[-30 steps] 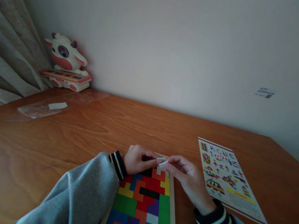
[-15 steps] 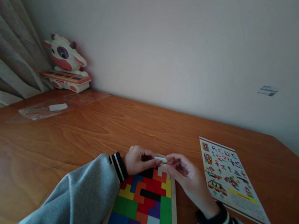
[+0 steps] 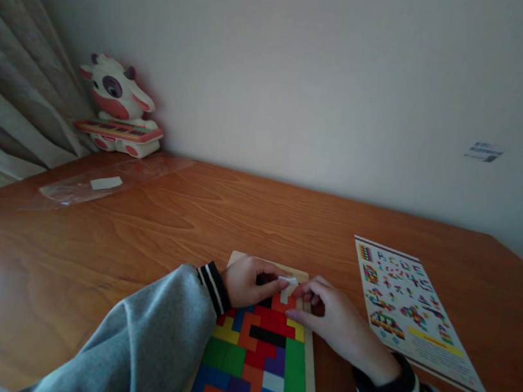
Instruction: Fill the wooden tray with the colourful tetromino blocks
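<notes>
A wooden puzzle board (image 3: 313,391) with coloured block pieces lies in front of me, its far end partly hidden by my hands. My left hand (image 3: 249,281) is closed over that far end, pinching a small white puzzle piece (image 3: 290,280) between thumb and fingers. Just right of the white piece is my right hand (image 3: 326,309), its thumb and index finger apart with nothing seen between them. Its fingertips are close to the piece; whether they touch it I cannot tell. Red, green, blue, yellow, purple, orange and black pieces fill the visible part of the board.
A printed pattern sheet (image 3: 414,308) lies on the wooden table (image 3: 240,209) to the right. At the back left stand a cow-shaped toy keyboard (image 3: 122,108) and, before it, a clear plastic bag (image 3: 74,194). A curtain (image 3: 6,76) hangs at the left; a wall closes the back.
My right hand's fingers have come away from the white piece and spread, moving slightly down and right. The left hand keeps the piece. The view has shifted a little.
</notes>
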`<state>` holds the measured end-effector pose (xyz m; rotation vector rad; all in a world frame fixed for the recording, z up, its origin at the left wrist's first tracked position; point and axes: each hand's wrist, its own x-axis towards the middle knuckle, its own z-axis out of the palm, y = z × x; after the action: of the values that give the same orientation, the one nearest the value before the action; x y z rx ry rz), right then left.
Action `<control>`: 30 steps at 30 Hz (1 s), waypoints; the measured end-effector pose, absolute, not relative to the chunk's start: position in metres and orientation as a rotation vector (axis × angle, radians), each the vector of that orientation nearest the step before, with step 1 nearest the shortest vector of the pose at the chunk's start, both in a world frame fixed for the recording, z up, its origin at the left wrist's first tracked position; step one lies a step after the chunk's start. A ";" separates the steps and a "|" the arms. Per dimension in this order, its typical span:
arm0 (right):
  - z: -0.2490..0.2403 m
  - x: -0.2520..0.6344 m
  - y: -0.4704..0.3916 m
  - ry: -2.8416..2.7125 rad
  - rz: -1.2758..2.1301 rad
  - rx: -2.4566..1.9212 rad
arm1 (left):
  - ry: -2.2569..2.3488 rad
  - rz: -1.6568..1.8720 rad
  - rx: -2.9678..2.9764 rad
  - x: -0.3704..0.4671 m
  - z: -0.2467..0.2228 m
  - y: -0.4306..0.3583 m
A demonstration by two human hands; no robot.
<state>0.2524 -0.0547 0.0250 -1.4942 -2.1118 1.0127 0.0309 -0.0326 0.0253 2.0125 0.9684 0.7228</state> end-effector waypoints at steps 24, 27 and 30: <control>0.031 0.250 -0.056 -1.872 1.276 -1.303 | 1.035 0.751 1.961 0.031 0.025 -0.031; 0.027 0.253 -0.054 -1.735 1.357 -1.260 | 1.018 0.766 1.910 0.030 0.022 -0.029; 0.023 0.256 -0.050 -1.603 1.372 -1.243 | 0.942 0.796 1.809 0.029 0.017 -0.026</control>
<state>0.2555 -0.0499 0.0230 -1.2430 -1.6026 1.3717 0.0294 -0.0264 0.0172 1.8092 0.9417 0.7957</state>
